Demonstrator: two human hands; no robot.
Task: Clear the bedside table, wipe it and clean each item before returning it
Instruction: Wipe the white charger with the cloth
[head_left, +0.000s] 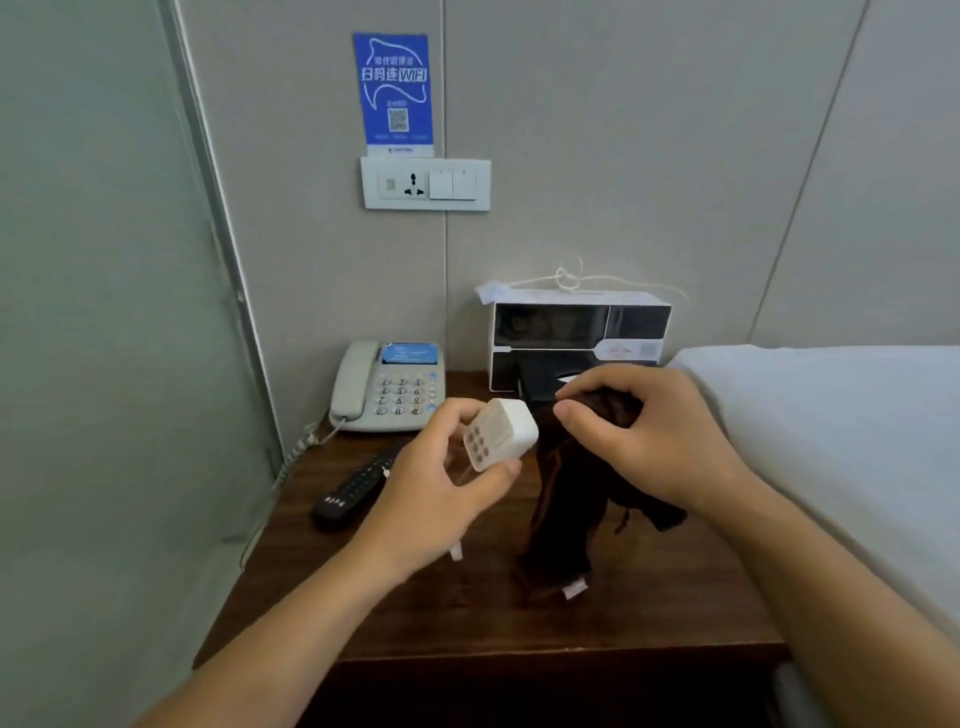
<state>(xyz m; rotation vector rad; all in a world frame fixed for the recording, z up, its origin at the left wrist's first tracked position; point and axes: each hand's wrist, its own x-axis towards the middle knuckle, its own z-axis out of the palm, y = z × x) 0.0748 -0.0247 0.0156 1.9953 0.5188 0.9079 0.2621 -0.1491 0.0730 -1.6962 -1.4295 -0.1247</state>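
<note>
Charger block (500, 434) sits pinched in the left hand (447, 483); right hand (649, 436), clutching the brown cloth (569, 499), should rub every face, steadying firmly.

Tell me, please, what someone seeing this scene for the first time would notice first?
The eye goes first to the two hands at centre: the left hand holds a small white charger block, while the right hand bunches a dark brown cloth above the wooden bedside table. Behind, a grey telephone sits at the table's back left, and a blue WiFi sign hangs on the wall.
</note>
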